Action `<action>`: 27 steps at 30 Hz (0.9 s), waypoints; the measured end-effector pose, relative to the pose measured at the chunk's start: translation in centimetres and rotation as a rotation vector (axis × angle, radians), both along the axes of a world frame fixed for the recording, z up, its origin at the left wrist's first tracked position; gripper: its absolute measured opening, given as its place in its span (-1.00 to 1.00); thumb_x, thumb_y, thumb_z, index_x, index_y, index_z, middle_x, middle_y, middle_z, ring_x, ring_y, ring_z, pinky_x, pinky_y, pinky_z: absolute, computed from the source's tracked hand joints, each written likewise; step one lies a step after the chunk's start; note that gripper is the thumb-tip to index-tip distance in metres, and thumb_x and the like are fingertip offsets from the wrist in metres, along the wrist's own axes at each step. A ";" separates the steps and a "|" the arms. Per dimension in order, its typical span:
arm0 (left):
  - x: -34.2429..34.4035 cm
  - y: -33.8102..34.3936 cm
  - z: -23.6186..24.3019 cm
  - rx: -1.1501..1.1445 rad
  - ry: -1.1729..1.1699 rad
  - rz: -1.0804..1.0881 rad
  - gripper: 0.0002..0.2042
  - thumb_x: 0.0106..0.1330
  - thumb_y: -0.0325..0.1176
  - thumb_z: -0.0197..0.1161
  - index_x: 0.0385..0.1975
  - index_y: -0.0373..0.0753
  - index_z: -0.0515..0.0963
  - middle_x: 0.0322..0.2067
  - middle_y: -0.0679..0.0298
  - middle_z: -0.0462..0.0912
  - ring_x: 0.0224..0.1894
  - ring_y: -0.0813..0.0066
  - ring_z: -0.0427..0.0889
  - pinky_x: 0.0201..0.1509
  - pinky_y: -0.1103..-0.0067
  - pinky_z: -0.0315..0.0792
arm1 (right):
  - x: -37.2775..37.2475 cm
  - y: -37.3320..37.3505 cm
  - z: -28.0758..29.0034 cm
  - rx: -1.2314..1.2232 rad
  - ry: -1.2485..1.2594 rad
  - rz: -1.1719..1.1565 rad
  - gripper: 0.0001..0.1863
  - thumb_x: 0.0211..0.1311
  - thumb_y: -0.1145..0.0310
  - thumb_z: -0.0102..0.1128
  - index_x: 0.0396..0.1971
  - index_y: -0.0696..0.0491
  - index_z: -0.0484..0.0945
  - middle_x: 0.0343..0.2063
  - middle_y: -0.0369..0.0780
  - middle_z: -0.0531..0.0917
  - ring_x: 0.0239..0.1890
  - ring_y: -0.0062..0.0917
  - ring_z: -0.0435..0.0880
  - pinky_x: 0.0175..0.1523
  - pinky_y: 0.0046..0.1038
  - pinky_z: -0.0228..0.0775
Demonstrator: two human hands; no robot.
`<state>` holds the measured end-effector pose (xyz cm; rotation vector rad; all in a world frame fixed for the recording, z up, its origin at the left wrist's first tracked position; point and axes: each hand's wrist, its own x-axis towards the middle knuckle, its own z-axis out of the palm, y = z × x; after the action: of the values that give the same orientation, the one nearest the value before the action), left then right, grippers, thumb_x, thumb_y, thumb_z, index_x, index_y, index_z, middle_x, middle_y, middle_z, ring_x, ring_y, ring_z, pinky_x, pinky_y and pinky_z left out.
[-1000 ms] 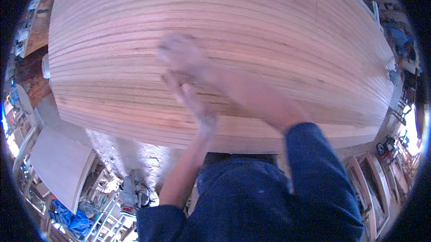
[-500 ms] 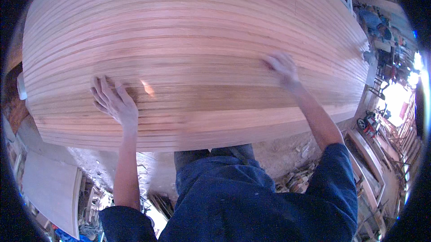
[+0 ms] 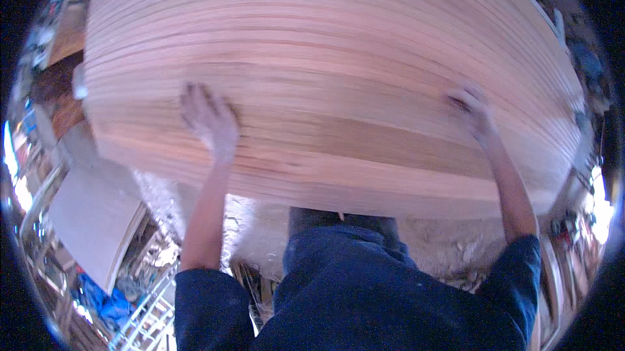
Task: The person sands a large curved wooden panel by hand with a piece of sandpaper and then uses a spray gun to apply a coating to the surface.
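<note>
A broad, bulging surface of narrow pale wooden strips [image 3: 293,45] spreads before me, curved like a boat's hull. On its near left part lies my left hand [image 3: 213,123], fingers stretched and slightly apart, with no object visible in it. Farther right, my right hand [image 3: 477,113] is at the same planking, its fingers pointing left and a dark gap showing between them. Motion blurs both hands. I see nothing held in the right one, and whether its palm touches the wood is unclear.
A pale flat board [image 3: 97,214] stands low at the left, near a blue sheet [image 3: 111,305] and a white ladder-like frame [image 3: 153,322]. Long timber pieces [image 3: 556,286] lie at the lower right. The hull's near edge runs close to my legs.
The view has swung, shifting the hull rightward and tilting it in the picture. My left hand stays on the near left planking; my right hand has moved slightly rightward along the strips.
</note>
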<state>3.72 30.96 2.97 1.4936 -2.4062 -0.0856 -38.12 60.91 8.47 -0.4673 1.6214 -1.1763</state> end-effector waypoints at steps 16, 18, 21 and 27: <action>0.2 0.5 0.8 0.055 -0.022 0.038 -0.49 0.45 -0.11 -0.01 0.29 -0.29 0.33 0.41 0.02 0.21 0.48 -0.07 0.01 0.48 -0.01 -0.21 | 29.9 -39.3 -3.8 -0.503 1.046 0.478 -0.75 0.29 0.37 0.09 -0.09 0.05 0.61 0.02 -0.08 0.59 0.16 -0.22 0.52 0.30 -0.22 0.32; -0.6 0.4 0.6 0.099 -0.019 0.063 -0.48 0.44 -0.12 0.00 0.32 -0.26 0.30 0.43 0.04 0.18 0.49 -0.09 -0.01 0.48 -0.03 -0.22 | 27.4 -34.9 -6.1 -0.486 1.013 0.405 -0.71 0.28 0.34 0.12 -0.04 0.06 0.61 0.07 -0.06 0.58 0.18 -0.21 0.51 0.28 -0.22 0.33; -0.3 0.6 0.7 0.146 -0.034 0.118 -0.46 0.42 -0.12 0.01 0.34 -0.22 0.27 0.45 0.06 0.14 0.50 -0.12 -0.04 0.49 -0.05 -0.23 | 18.4 -22.4 -4.6 -0.092 0.322 0.261 -0.73 0.26 0.38 0.20 -0.06 0.10 0.63 -0.11 -0.17 0.61 -0.03 -0.40 0.54 0.11 -0.34 0.38; -1.5 0.7 1.3 0.180 -0.036 0.110 -0.46 0.44 -0.12 -0.01 0.36 -0.21 0.24 0.47 0.05 0.08 0.51 -0.16 -0.09 0.48 -0.09 -0.26 | 3.0 -1.3 -3.1 -0.159 1.273 0.405 -0.61 0.00 0.67 0.31 -0.10 0.09 0.66 -0.34 -0.24 0.62 -0.28 -0.42 0.54 -0.14 -0.42 0.40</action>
<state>2.20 31.69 4.31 1.7171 -2.3925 -0.2598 -35.12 59.58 5.41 -1.8084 2.2683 -0.6610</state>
